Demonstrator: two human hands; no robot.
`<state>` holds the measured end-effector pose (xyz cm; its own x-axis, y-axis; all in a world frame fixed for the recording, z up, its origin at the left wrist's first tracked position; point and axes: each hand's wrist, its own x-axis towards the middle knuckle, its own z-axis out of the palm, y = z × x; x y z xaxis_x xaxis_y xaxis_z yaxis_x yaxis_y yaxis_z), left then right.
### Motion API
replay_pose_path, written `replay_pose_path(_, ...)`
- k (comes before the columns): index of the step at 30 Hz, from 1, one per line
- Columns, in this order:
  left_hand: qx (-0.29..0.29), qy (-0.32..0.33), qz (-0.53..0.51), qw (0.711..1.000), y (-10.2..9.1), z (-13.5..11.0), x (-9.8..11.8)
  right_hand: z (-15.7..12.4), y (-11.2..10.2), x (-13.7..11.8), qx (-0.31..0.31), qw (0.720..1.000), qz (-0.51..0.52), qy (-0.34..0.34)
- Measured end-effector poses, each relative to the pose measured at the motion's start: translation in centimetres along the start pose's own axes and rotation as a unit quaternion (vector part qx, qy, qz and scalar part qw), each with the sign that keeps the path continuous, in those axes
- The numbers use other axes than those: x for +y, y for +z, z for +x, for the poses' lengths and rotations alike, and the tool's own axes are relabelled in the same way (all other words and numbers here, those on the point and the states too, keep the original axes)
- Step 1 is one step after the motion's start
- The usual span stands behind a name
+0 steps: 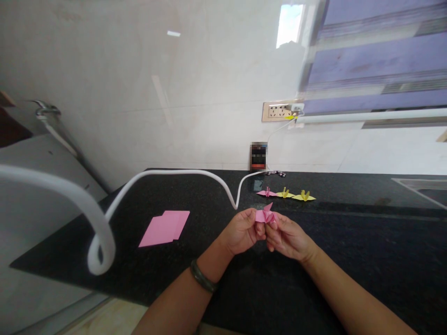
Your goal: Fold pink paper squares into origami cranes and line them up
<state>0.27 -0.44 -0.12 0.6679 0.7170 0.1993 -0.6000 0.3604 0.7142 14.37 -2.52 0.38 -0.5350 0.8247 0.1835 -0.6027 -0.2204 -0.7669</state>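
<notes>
Both hands meet over the black counter (349, 260) and pinch one small pink folded paper figure (264, 214) between their fingertips. My left hand (241, 231) grips its left side; a dark bangle sits on that wrist. My right hand (287, 237) grips its right side from below. The paper's pointed tips stick up above the fingers.
A stack of flat pink paper sheets (165, 227) lies to the left. Three finished folded figures, one pink (267, 192) and two yellow (303, 196), stand in a row behind. A white cable (181, 173) loops across the counter toward a wall socket (279, 111). A sink edge (419, 186) shows far right.
</notes>
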Motion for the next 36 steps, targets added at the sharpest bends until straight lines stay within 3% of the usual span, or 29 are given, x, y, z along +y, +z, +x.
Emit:
replay_pose_path(6, 0.002, -0.012, 0.008, 1.000, 0.5, 0.1, 0.2, 0.1, 0.0, -0.2, 0.015, 1.000, -0.009, 0.000)
replay_pose_path(12, 0.060, -0.056, 0.099, 0.992, 0.3, 0.4, 0.2, 0.1, -0.9, -0.8, 0.059, 0.993, -0.099, 0.009)
replay_pose_path(16, 0.079, -0.041, 0.054, 0.995, 0.2, 0.2, 0.1, 0.2, -1.2, -0.2, 0.082, 0.995, -0.055, 0.003)
replay_pose_path(25, 0.070, -0.011, -0.039, 0.997, 0.3, 0.0, -0.2, 0.4, -1.0, 1.0, 0.061, 0.998, -0.004, 0.026)
replay_pose_path(31, 0.154, 0.042, -0.087, 0.983, 0.3, -0.1, 1.9, 0.4, -1.3, 0.0, 0.089, 0.996, -0.010, 0.026)
replay_pose_path(34, 0.215, 0.056, -0.025, 0.975, 0.1, 0.3, 2.0, 0.5, -1.4, -0.2, 0.129, 0.991, -0.033, 0.011)
replay_pose_path(36, 0.236, 0.026, 0.057, 0.970, 0.0, 0.6, 1.5, 0.7, -1.5, 0.0, 0.157, 0.985, -0.069, -0.003)
